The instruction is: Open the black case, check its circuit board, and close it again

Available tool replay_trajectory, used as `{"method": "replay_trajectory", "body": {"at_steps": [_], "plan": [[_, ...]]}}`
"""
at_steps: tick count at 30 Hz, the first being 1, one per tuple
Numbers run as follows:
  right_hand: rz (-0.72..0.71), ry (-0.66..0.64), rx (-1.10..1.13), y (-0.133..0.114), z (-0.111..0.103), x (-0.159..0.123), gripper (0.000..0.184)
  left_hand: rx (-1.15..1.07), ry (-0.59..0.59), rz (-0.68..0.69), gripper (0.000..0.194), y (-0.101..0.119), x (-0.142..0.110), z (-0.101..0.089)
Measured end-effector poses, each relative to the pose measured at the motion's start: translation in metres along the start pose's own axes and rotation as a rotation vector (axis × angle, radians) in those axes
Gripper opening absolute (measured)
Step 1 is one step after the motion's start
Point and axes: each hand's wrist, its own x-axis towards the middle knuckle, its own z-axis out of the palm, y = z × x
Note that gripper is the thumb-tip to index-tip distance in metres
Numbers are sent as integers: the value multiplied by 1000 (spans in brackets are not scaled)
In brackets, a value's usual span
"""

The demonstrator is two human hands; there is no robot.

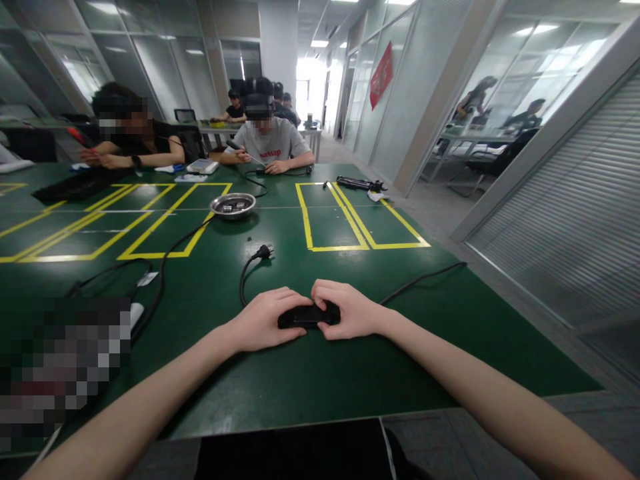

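Both of my hands are around a black power adapter (pixel 306 317) at the near middle of the green table (pixel 280 380). My left hand (pixel 265 320) grips its left end, fingers behind and thumb in front. On the right end, my right hand (pixel 353 310) is closed with curled fingers over the top and front. A cord with a black mains plug (pixel 264 252) curves out from behind my left hand, the plug lying on the table. From behind my right hand a thin black cable (pixel 423 277) runs to the right table edge. My hands hide both ends of the adapter.
A steel bowl (pixel 233 207) with small metal parts stands beyond the plug. Yellow tape (pixel 340 249) marks rectangles. Black cables (pixel 163 273) and a blurred-out object (pixel 65 360) lie at left. Two people work across the table; a black folded item (pixel 360 183) lies far right.
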Motion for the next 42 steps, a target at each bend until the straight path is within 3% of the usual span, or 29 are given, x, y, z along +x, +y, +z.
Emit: {"method": "replay_trajectory", "body": {"at_steps": [17,25,30,32,36,38,42], "plan": [[-64,-53,-144,-6,-7,3,40,11,-9,28,43,-2,-1,0],[-19,-68,-78,-4,-16,-2,41,22,-37,56,50,0,-1,-6],[-15,156,-95,-1,-14,0,38,6,-22,76,67,-2,-4,-7],[8,262,-108,0,-11,1,38,7,25,74,68,-1,-3,-6],[41,372,-187,-1,-3,4,44,41,303,-57,23,4,3,2],[54,409,-231,-3,-1,5,45,90,426,-145,20,9,7,8],[35,479,-265,-13,-4,6,46,141,436,-96,22,16,9,16]]}}
